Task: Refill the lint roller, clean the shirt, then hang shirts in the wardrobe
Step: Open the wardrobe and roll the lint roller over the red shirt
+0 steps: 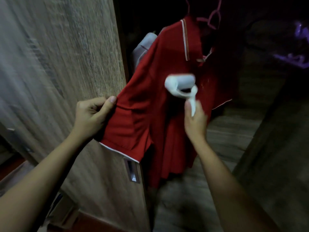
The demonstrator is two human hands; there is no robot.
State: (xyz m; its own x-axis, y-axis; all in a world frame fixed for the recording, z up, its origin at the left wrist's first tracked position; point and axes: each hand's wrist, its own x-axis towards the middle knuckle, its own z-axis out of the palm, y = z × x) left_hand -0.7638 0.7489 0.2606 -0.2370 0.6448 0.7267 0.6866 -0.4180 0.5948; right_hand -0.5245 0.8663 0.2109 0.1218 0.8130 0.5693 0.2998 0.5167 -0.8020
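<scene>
A red polo shirt (150, 91) with a white-striped collar hangs on a pink hanger (212, 17) inside the dark wardrobe. My left hand (92, 116) pinches its left sleeve and holds the sleeve stretched out toward the door. My right hand (195, 119) grips the white handle of a lint roller (180, 84). The roller's white head lies against the shirt's chest and looks blurred.
An open wooden wardrobe door (66, 64) stands at the left, with a metal recessed handle (132, 171) low on its edge. A grey garment (143, 46) hangs behind the red shirt. Purple hangers (299, 47) hang at the far right. The wardrobe's wooden floor (234, 131) lies below.
</scene>
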